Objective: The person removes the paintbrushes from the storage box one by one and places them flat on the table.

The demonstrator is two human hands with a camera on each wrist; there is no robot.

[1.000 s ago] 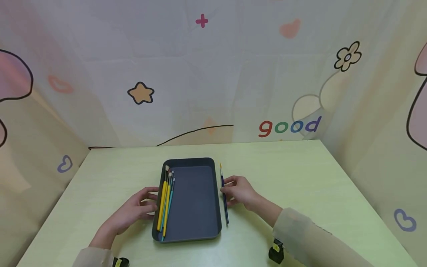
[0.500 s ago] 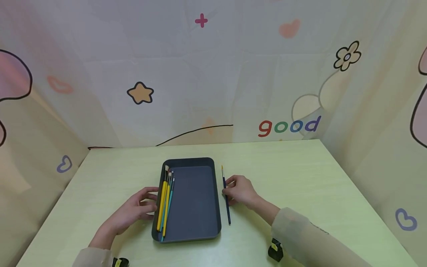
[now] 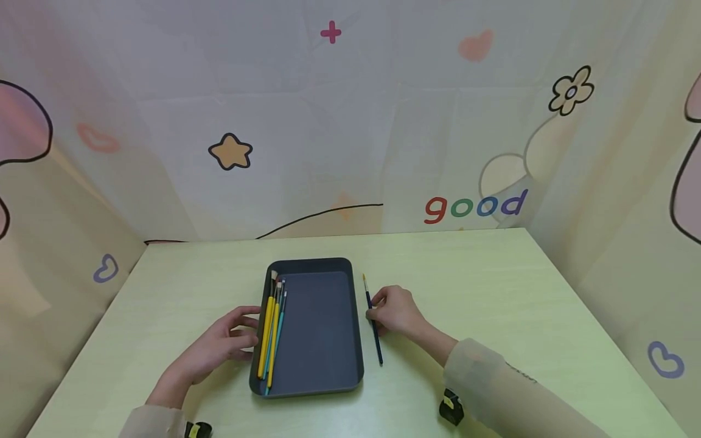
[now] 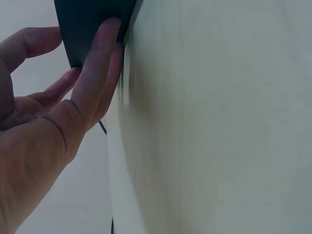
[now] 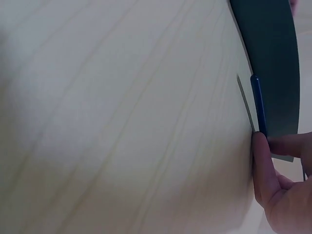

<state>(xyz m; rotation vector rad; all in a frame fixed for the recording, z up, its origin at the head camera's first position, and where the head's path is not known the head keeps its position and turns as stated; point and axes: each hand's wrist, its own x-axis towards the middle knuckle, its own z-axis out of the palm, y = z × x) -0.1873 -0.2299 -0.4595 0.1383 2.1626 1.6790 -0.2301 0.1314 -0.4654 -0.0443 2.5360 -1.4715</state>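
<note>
A dark blue paintbrush (image 3: 377,347) is pinched between the thumb and fingers of my right hand (image 3: 400,311), just right of the dark grey tray (image 3: 323,331). Its bristle tip points away from me. In the right wrist view the end of the blue handle (image 5: 259,102) sticks out past the fingers, beside its thin shadow. My left hand (image 3: 219,344) touches the tray's left wall with extended fingers, as the left wrist view shows on the tray's side (image 4: 85,29). Several yellow paintbrushes (image 3: 265,337) and teal paintbrushes (image 3: 280,322) lie lengthwise along the tray's left side.
The pale green tabletop (image 3: 465,274) stretches around the tray on all sides. A printed curtain (image 3: 350,121) stands behind it and at both sides. Small black devices with yellow marks (image 3: 451,407) sit at both wrists.
My right hand has shifted slightly right with the blue paintbrush, whose handle end has swung a little to the right. The left hand and the tray have stayed put.
</note>
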